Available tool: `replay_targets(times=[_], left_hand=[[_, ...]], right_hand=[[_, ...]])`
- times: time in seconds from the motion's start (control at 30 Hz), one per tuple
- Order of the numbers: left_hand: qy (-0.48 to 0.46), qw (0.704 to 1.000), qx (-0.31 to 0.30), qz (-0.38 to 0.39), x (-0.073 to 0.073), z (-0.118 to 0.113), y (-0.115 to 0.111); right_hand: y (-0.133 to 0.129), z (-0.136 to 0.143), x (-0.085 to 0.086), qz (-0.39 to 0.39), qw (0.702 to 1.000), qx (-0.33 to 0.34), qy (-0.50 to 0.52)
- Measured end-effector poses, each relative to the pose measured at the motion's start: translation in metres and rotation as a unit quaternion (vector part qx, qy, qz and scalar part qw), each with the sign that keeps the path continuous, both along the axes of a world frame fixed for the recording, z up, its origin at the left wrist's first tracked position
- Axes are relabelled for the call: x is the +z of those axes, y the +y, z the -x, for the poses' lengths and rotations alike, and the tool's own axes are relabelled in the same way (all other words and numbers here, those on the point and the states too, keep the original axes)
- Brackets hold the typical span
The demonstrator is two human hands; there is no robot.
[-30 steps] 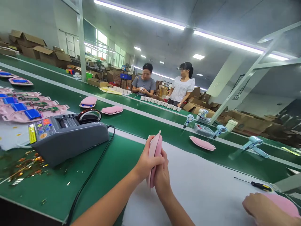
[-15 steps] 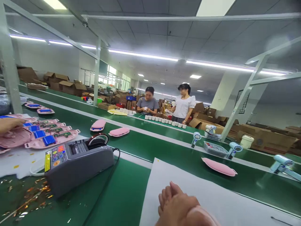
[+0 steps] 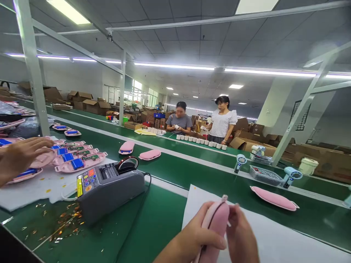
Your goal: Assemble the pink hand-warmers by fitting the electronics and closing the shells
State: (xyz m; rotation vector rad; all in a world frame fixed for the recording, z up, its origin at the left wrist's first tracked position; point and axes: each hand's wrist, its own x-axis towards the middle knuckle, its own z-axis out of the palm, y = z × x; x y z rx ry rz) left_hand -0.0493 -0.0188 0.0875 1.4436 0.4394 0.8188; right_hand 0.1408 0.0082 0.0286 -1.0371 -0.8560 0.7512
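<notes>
Over the white sheet (image 3: 260, 230), a pink oval case (image 3: 220, 219) stands on end, tilted, with a dark gap along its seam. My left hand (image 3: 192, 233) wraps around its near side, thumb lying across the front. On the other side, my right hand (image 3: 242, 232) is closed at the upper edge of the case, its fingertips partly hidden behind it. A similar pink case (image 3: 274, 198) lies on the green belt beyond my right hand.
A grey tape dispenser (image 3: 112, 190) stands left, near tape scraps (image 3: 64, 223). A co-worker's hand (image 3: 24, 157) is over open pink shells (image 3: 82, 164) with blue batteries. Blue handheld fans (image 3: 292, 175) and a clear tray (image 3: 265, 176) line the belt. Two people are across.
Both my hands now show with a pink case between them; earlier only one hand was seen, case out of sight. The view has swung left. The co-worker's hand has lifted somewhat.
</notes>
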Motion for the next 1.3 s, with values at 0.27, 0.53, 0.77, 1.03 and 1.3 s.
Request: replay_targets(times=[0.27,0.53,0.77,1.03,1.3], left_hand=[[0.005,0.994,0.109,-0.015,0.008,0.176,-0.024],[0.007,0.995,0.004,0.097,-0.045,-0.073,0.008],[0.077,0.951,0.006,0.3,-0.047,-0.082,0.007],[0.061,0.955,0.069,0.283,-0.049,-0.094,-0.005],[0.117,0.93,-0.007,0.348,-0.045,-0.079,0.023]], right_hand=[[-0.021,-0.009,0.027,0.041,0.998,-0.04,0.034],[-0.004,0.001,0.019,0.033,0.999,-0.028,0.008],[-0.016,-0.003,0.018,-0.126,0.95,-0.05,-0.28],[-0.01,0.011,0.018,-0.097,0.948,-0.084,-0.291],[0.004,0.0,0.015,0.044,0.99,-0.098,-0.088]])
